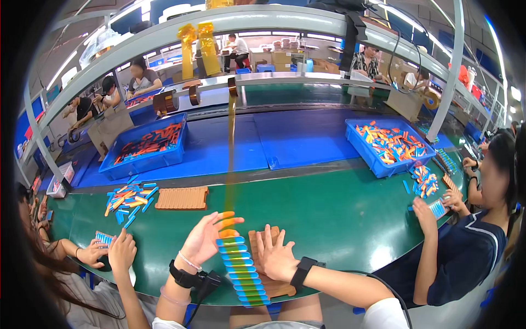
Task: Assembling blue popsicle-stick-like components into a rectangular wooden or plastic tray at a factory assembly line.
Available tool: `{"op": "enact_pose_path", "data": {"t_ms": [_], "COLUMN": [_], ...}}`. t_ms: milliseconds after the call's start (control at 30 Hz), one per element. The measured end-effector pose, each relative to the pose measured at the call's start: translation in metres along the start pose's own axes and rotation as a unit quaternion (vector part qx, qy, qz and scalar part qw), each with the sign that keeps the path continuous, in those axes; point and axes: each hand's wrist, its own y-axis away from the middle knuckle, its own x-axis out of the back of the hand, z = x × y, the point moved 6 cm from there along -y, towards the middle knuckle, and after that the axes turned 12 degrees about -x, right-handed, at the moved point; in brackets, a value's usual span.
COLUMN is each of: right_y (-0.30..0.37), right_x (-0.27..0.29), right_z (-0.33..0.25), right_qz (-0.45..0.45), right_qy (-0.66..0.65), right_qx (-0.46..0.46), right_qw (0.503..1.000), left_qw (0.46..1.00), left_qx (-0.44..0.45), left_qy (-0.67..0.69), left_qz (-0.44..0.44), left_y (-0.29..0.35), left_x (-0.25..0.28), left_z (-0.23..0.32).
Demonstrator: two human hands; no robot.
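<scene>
Seen from above, a person sits at a green bench point(329, 211) with both bare hands near its close edge. The left hand point(201, 240) is raised, its fingers apart and stretched to the right behind a strip of clear amber tape point(230, 148); whether they grip the strip, I cannot tell. That tape hangs from a roll point(232, 86) on a bar at the far side. Just below the left fingers, a ladder-like row of slim blue sticks point(244, 274), banded down the middle by amber tape, slants toward the person's lap. Any print on the sticks is too small to read.

The right hand point(276, 260) lies flat, fingers spread and released, on a brown grooved tray point(280, 289) just right of the row. Both wrists wear black straps point(303, 271).

Farther left on the bench rest a second grooved tray point(182, 199) and a loose pile of blue and orange sticks point(131, 200). Beyond, a blue bin point(142, 169) at left and another blue bin point(392, 169) at right hold many more, beside a blue mat point(307, 140). Co-workers' hands at far left point(121, 253) and far right point(427, 216) handle similar small rows.
</scene>
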Motion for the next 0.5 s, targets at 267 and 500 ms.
{"op": "enact_pose_path", "data": {"t_ms": [267,500], "right_y": [-0.015,-0.061], "right_x": [0.007,0.011], "right_z": [0.042,0.160], "right_qz": [-0.034,0.096], "right_qy": [-0.012,-0.108], "right_qx": [0.088,0.069], "right_qw": [0.995,0.987], "left_qw": [0.999,0.996], "left_qx": [-0.006,0.073], "left_qy": [-0.029,0.042], "left_qz": [0.033,0.040], "left_y": [0.005,0.000], "left_x": [0.009,0.017], "left_z": [-0.001,-0.043]}}
